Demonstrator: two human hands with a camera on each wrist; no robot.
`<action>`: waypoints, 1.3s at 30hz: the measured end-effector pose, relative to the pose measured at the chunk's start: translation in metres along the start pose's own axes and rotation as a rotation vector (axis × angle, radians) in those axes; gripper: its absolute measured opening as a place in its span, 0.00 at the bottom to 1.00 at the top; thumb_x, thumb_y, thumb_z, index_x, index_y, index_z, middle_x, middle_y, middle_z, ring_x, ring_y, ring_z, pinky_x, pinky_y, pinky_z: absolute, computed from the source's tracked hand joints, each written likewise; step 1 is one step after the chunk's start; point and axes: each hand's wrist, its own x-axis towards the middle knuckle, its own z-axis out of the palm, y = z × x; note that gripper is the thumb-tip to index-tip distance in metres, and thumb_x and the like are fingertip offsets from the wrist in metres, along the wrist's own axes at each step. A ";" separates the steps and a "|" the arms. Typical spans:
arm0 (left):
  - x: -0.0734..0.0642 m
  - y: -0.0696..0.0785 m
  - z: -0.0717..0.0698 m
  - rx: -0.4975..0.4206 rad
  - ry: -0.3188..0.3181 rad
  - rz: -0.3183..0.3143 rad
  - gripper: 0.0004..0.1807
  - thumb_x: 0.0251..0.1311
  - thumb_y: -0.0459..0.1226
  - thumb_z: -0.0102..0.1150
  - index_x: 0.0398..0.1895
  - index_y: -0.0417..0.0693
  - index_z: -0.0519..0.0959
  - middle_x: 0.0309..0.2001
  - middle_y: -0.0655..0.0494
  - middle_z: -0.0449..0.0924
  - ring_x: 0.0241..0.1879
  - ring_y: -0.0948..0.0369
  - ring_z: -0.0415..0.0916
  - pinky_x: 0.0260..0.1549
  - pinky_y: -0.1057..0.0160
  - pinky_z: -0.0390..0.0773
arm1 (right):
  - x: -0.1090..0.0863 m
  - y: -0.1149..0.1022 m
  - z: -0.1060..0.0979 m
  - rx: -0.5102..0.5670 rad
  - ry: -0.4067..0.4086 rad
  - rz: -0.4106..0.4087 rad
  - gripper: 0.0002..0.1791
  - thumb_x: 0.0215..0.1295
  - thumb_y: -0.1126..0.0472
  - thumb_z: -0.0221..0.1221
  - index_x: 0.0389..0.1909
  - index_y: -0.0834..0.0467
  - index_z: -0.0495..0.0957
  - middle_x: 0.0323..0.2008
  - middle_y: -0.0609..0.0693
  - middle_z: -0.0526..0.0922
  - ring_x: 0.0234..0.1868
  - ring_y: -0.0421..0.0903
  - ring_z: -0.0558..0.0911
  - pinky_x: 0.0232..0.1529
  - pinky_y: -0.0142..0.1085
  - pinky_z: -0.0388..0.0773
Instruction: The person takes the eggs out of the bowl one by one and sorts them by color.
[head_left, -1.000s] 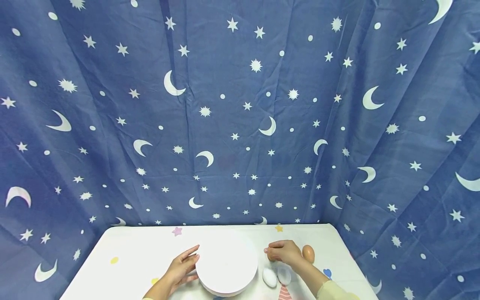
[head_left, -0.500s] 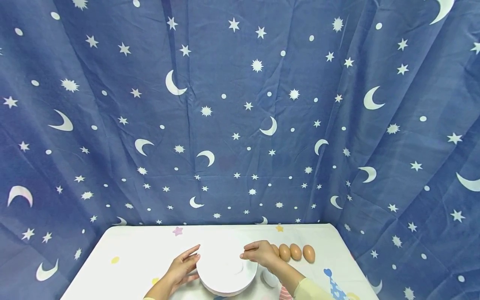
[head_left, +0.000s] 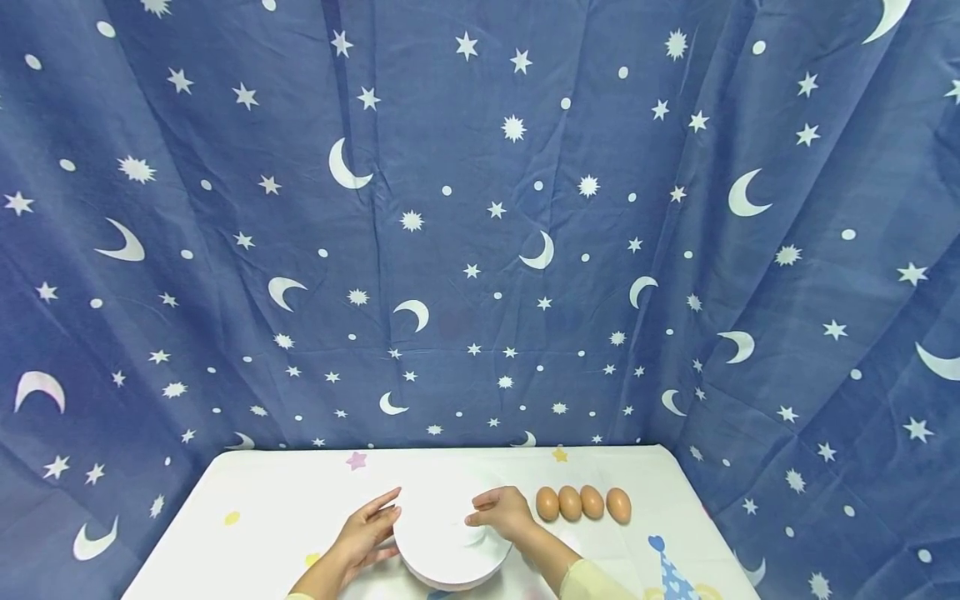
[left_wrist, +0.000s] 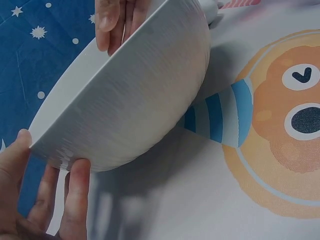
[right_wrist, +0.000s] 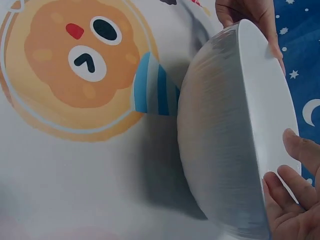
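A wide white bowl stands on the table in front of me. My left hand holds its left side, with the thumb at the rim and fingers against the outer wall in the left wrist view. My right hand reaches over the right rim. Its fingers hang down inside the bowl, thumb and fingers apart, and nothing shows between them in the right wrist view. Several brown eggs lie in a row to the right of that hand. A rounded white thing sits beside the bowl in the left wrist view.
The table wears a white cloth printed with cartoon figures, including a blue party hat. A blue curtain with moons and stars hangs behind the table and at both sides.
My right hand has left a brown egg and moved left over the bowl, uncovering the row of brown eggs. Two white egg-shaped things are now out of sight in the head view. The left hand stays put.
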 end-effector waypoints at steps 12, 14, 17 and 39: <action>0.001 -0.004 -0.001 -0.005 -0.008 -0.002 0.33 0.67 0.45 0.59 0.73 0.47 0.63 0.69 0.28 0.58 0.60 0.40 0.73 0.47 0.43 0.84 | 0.005 0.007 0.016 -0.142 0.036 -0.064 0.22 0.36 0.66 0.77 0.38 0.62 0.86 0.36 0.56 0.86 0.36 0.48 0.83 0.38 0.41 0.86; 0.000 -0.004 -0.001 -0.006 -0.007 0.000 0.33 0.67 0.45 0.59 0.72 0.47 0.63 0.69 0.28 0.58 0.60 0.40 0.73 0.47 0.43 0.84 | 0.005 0.007 0.018 -0.158 0.028 -0.069 0.22 0.36 0.66 0.77 0.38 0.61 0.86 0.35 0.56 0.86 0.36 0.48 0.81 0.37 0.41 0.86; 0.000 -0.003 -0.001 -0.004 -0.003 -0.004 0.35 0.65 0.47 0.61 0.72 0.47 0.64 0.69 0.29 0.59 0.59 0.41 0.74 0.47 0.44 0.84 | 0.005 0.007 0.021 -0.169 0.021 -0.069 0.22 0.35 0.67 0.77 0.38 0.60 0.86 0.34 0.54 0.85 0.35 0.46 0.80 0.35 0.38 0.85; 0.001 -0.002 -0.003 -0.014 -0.024 -0.003 0.33 0.68 0.46 0.59 0.72 0.47 0.63 0.69 0.28 0.57 0.59 0.41 0.74 0.48 0.43 0.83 | 0.009 0.009 0.035 -0.185 -0.034 -0.111 0.20 0.34 0.69 0.77 0.34 0.60 0.86 0.32 0.50 0.87 0.34 0.43 0.80 0.36 0.36 0.83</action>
